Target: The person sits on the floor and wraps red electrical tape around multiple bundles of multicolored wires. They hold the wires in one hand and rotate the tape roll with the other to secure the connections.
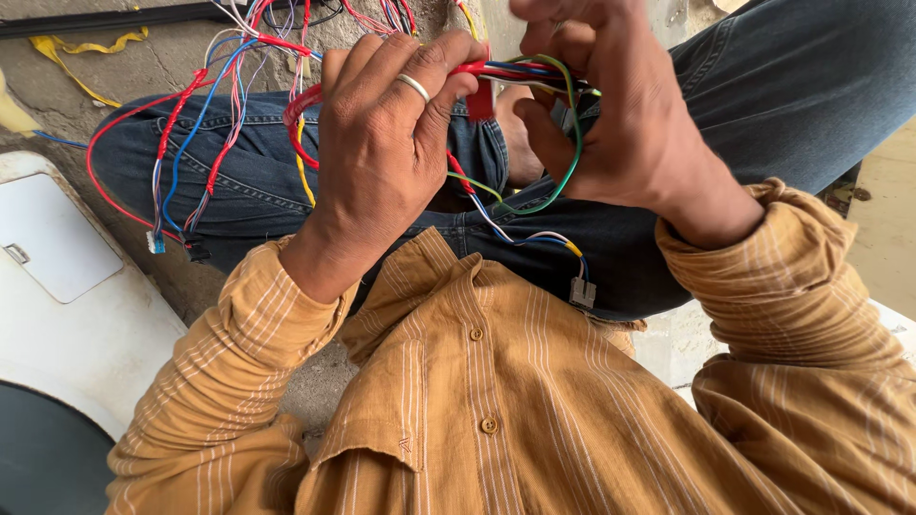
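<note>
I see my left hand (382, 143) closed around the wire bundle (506, 72) above my lap, right hand (611, 105) pinching the same wires just beside it; a connector (582, 292) dangles below.

place: informal repair workshop, floor-level | evidence: rough concrete floor (162, 57); loose wire bundles (205, 133); white appliance casing (86, 315)

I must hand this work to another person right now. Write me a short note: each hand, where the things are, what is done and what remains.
Left hand: closed around the wire bundle, ring on one finger.
Right hand: pinching the bundle's red-taped part.
Loose wires hang over the jeans; one small white plug dangles at the lap, another at the left knee.
Done: part of the bundle is taped.
Left: the hanging wires are untaped.
</note>
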